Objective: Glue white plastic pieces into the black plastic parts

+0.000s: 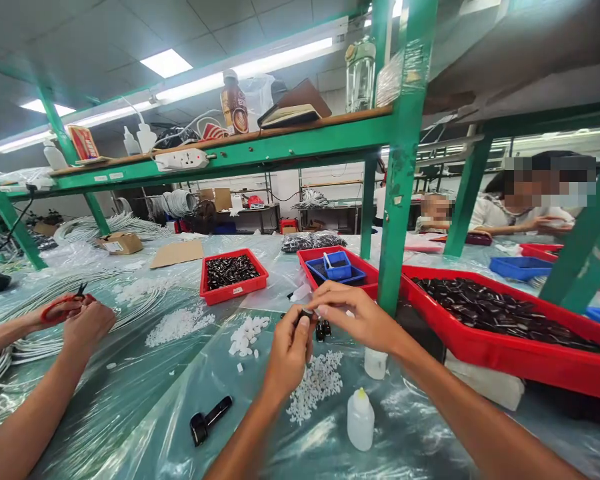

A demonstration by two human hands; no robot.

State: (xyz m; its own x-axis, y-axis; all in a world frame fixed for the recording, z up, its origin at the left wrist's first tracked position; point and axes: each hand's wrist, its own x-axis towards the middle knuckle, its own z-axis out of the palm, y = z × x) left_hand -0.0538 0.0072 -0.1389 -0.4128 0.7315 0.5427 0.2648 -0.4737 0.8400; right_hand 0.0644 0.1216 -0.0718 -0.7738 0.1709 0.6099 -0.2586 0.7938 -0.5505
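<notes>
Both hands (287, 350) together — plastic-covered table (150, 380) beneath, green shelf (305, 143) beyond

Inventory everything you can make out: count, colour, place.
Red trays: at least four, red, middle and right
Blue trays: several, blue, middle and right
Black pieces: many, black, mostly in red trays
White bits: many, white, piled on the table
Squeeze bottle: one, white, yellow tip, front
Cables: many, white, left
Scissors: one, red-handled, in co-worker's hand, left
Cardboard box: one, brown, back left
Shelf: one, green-framed, above table
Coffee bottle: one, brown, on shelf
Drinking bottle: one, clear, shelf's right end
Notebook: one, dark, on shelf
Power strip: one, white, shelf's front
People: at least two, one white-topped, back right
Left grip: one, bare, holding a small dark piece
Right grip: one, bare, at that piece
</notes>
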